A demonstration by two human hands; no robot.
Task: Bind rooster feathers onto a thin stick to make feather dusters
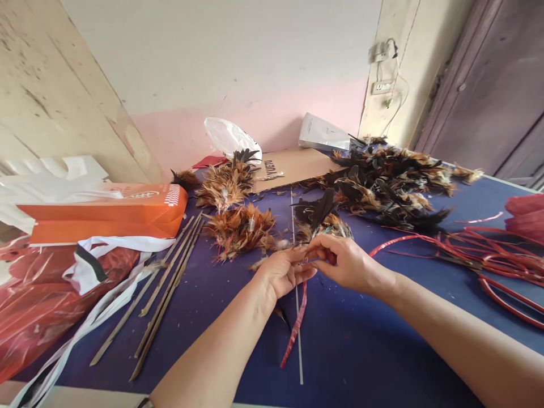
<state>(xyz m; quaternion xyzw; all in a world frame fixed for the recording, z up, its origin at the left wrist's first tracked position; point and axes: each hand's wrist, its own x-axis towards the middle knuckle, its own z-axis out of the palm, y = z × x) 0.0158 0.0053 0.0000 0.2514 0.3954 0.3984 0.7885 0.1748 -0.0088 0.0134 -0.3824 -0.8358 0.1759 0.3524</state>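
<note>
My left hand [283,272] and my right hand [346,262] meet at the middle of the table, with fingertips pinched close together. Between them is the base of a feather bunch [319,218], its black and brown feathers fanning out beyond my fingers. A red plastic strip [296,328] hangs down from my left fingers. Another length of red strip [385,245] runs off to the right from behind my right hand. My fingers hide exactly how strip and feathers meet. Just left lies a brown feather bunch [242,229].
Thin sticks [164,300] lie on the blue table [357,351] at left, beside an orange bag [106,218] and white straps [108,309]. A large feather pile [386,181] sits back right. Tangled red strips [505,255] and red-handled scissors [493,283] lie right. Cardboard [297,161] lies behind.
</note>
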